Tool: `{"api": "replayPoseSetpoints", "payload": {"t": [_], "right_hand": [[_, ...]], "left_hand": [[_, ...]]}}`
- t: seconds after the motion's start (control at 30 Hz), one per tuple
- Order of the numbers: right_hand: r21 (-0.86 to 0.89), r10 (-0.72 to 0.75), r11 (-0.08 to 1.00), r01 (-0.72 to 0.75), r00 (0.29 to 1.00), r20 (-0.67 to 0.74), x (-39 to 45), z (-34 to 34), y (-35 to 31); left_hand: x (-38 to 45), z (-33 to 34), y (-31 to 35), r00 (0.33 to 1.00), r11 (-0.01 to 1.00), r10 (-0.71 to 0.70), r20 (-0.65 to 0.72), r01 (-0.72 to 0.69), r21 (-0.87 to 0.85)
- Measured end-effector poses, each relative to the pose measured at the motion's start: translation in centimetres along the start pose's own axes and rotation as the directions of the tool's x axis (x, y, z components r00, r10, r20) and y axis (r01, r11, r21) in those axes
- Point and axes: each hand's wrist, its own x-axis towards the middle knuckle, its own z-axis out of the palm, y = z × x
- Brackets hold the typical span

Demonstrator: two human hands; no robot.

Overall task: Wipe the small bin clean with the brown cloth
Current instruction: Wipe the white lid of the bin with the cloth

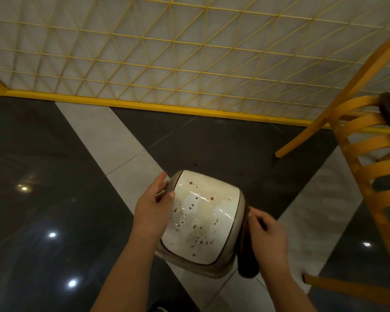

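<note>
We grip the small bin (203, 219) above the floor with our left hand (154, 204); our right hand (268, 235) clutches the brown cloth (247, 255) against its side. Hard rubbing could twist it loose.

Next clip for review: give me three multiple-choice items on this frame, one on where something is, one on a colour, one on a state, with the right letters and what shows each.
1. Where is the brown cloth?
A. against the small bin's right side
B. on the chair seat
C. flat on the floor

2. What colour is the lattice panel behind the bin?
A. blue
B. yellow
C. red

3. What state is the small bin's lid in?
A. spotless
B. missing
C. speckled with brown spots

Answers:
1 A, the right hand holds the cloth against the right side of the small bin.
2 B, its bars and base rail are yellow.
3 C, brown dots are scattered over the white lid, while the left hand grips its left edge.
</note>
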Motion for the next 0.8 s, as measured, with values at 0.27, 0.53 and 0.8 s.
{"api": "replayPoseSetpoints", "payload": {"t": [0.27, 0.53, 0.8], "right_hand": [[-0.297, -0.507, 0.827, 0.477, 0.862, -0.026, -2.7, 0.0, 0.3], [-0.250, -0.365, 0.899, 0.359, 0.931, 0.027, 1.1, 0.4, -2.1], [-0.513, -0.781, 0.432, 0.742, 0.592, 0.199, -2.2, 0.6, -0.8]], "left_hand": [[-0.2, 0.5, 0.5, 1.000, 1.000, 0.002, -0.005, -0.001, 0.013], [-0.6, 0.4, 0.6, 1.000, 1.000, -0.010, 0.001, 0.010, 0.024], [-0.5, 0.8, 0.4, 0.999, 1.000, -0.004, 0.053, 0.004, 0.001]]}}
